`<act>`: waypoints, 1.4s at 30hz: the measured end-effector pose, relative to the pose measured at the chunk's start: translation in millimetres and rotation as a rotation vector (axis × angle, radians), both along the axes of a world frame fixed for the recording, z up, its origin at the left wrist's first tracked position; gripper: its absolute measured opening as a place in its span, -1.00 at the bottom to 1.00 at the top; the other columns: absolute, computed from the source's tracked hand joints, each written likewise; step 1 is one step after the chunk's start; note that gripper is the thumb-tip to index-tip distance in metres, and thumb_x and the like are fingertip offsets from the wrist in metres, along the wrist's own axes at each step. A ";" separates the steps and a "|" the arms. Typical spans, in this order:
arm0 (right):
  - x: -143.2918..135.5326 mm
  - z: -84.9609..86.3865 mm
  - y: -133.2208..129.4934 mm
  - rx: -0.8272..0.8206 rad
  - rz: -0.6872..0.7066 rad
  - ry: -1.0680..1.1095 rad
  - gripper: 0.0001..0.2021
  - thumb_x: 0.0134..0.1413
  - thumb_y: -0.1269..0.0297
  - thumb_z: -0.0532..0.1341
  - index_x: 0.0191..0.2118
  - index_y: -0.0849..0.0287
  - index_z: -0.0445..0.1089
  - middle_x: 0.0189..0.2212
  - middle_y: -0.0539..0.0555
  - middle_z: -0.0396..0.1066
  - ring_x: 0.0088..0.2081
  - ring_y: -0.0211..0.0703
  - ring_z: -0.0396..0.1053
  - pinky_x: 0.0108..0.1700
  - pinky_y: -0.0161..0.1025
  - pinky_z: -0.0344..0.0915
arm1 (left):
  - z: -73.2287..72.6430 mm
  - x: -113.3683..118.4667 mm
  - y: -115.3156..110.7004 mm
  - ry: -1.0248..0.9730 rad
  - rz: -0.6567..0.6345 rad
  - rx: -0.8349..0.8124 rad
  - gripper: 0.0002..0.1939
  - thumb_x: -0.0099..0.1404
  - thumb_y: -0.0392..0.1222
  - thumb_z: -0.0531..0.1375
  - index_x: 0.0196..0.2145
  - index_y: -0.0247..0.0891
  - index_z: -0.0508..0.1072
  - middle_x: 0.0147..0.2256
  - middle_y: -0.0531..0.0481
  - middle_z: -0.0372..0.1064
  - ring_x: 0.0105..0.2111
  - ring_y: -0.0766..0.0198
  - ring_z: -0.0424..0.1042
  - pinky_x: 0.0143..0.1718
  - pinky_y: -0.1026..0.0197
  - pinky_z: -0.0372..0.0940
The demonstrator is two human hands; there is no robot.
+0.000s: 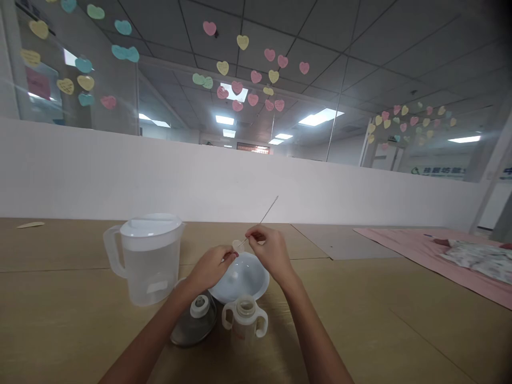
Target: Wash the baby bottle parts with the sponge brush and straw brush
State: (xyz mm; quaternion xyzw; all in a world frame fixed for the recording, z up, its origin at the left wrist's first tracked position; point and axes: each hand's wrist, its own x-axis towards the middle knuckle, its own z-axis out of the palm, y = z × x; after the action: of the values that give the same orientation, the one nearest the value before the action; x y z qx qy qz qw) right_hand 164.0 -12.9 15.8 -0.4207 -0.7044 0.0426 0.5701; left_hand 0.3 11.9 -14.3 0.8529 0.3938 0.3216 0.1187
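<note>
Over the white bowl (240, 280), my right hand (269, 248) pinches a thin rod (270, 209) that looks like a narrow straw brush. Its upper end points up and to the right, and the lower part runs toward my left fingers. With fingers closed, my left hand (214, 266) holds a small translucent round piece (238, 246) at the bowl's far rim. Whether the rod enters this piece is too small to tell. In front of the bowl stands an uncapped baby bottle (245, 320) with two handles. A dark domed lid (194, 326) with a white knob lies under my left forearm.
A clear plastic pitcher (154, 266) with a white lid stands to the left. Behind the table (340, 320) runs a low white wall (200, 181) with glass above. At the far right, another person's patterned sleeve (480, 258) rests on a pink cloth (416, 245).
</note>
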 end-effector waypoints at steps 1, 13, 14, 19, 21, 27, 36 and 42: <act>-1.4 -1.4 1.3 -0.006 -0.018 -0.032 -0.83 -0.11 0.46 0.08 -0.44 0.19 0.42 -0.48 -0.01 0.45 -0.44 -0.27 0.39 -0.30 -0.34 0.30 | 0.6 0.2 -0.1 0.001 -0.003 0.003 -0.62 0.29 -0.02 -0.11 -0.42 -0.28 0.38 -0.39 -0.03 0.40 -0.37 0.20 0.34 -0.36 0.24 0.14; 8.4 -1.5 5.2 -0.091 0.171 0.152 -0.88 -0.15 0.35 0.15 -0.48 0.25 0.42 -0.51 0.06 0.45 -0.45 -0.24 0.40 -0.38 -0.34 0.33 | 1.7 3.6 0.2 -0.087 -0.082 -0.012 -0.66 0.29 -0.03 -0.12 -0.36 -0.28 0.33 -0.35 -0.04 0.36 -0.34 0.21 0.31 -0.28 0.23 0.18; 7.6 -1.6 5.2 -0.080 0.164 0.155 -0.88 -0.14 0.35 0.14 -0.48 0.24 0.42 -0.51 0.06 0.45 -0.45 -0.23 0.40 -0.37 -0.34 0.33 | 2.1 4.2 -0.8 -0.092 -0.094 -0.033 -0.66 0.29 -0.03 -0.13 -0.35 -0.28 0.33 -0.36 -0.04 0.36 -0.34 0.21 0.30 -0.28 0.23 0.19; 2.9 -0.1 1.2 0.025 0.012 0.061 -0.85 -0.09 0.39 0.09 -0.46 0.19 0.42 -0.48 -0.01 0.46 -0.44 -0.26 0.40 -0.33 -0.34 0.32 | 6.5 5.4 -5.0 -0.164 -0.120 -0.095 -0.65 0.28 -0.02 -0.12 -0.31 -0.27 0.34 -0.30 -0.02 0.37 -0.29 0.21 0.32 -0.20 0.22 0.19; 2.2 1.8 -2.0 0.053 -0.024 0.020 -0.83 -0.08 0.43 0.07 -0.45 0.17 0.42 -0.47 -0.02 0.46 -0.43 -0.28 0.40 -0.31 -0.35 0.32 | 8.6 4.6 -5.9 -0.175 -0.117 -0.095 -0.64 0.29 -0.01 -0.13 -0.32 -0.27 0.35 -0.30 -0.01 0.37 -0.30 0.21 0.32 -0.18 0.21 0.19; 3.0 8.6 -13.4 0.022 -0.047 -0.065 -0.82 -0.11 0.45 0.07 -0.47 0.16 0.42 -0.50 -0.04 0.45 -0.47 -0.28 0.39 -0.35 -0.37 0.32 | 11.2 3.7 -7.5 -0.182 -0.123 -0.116 -0.62 0.28 0.01 -0.11 -0.27 -0.29 0.36 -0.33 -0.02 0.37 -0.31 0.20 0.31 -0.23 0.22 0.22; -4.2 6.4 -13.7 0.135 -0.082 -0.050 -0.79 -0.08 0.45 0.04 -0.43 0.15 0.42 -0.45 -0.03 0.46 -0.41 -0.27 0.40 -0.26 -0.34 0.31 | 7.8 4.4 -4.3 -0.310 -0.187 -0.094 -0.64 0.29 -0.03 -0.09 -0.22 -0.29 0.37 -0.26 -0.04 0.39 -0.22 0.19 0.33 -0.16 0.23 0.21; -3.4 10.8 -20.0 0.052 -0.025 -0.051 -0.80 -0.11 0.47 0.05 -0.48 0.15 0.42 -0.50 -0.05 0.46 -0.44 -0.28 0.41 -0.32 -0.38 0.31 | 8.3 3.9 -4.5 -0.314 -0.207 -0.097 -0.63 0.28 -0.03 -0.05 -0.13 -0.32 0.35 -0.22 -0.06 0.38 -0.25 0.20 0.32 -0.23 0.24 0.22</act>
State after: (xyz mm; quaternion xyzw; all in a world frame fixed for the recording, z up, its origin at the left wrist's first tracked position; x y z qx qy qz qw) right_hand 160.6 -32.9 26.5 -0.4154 -0.7142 0.0063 0.5633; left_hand 4.1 7.3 -6.0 0.8216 0.2955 0.4173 0.2520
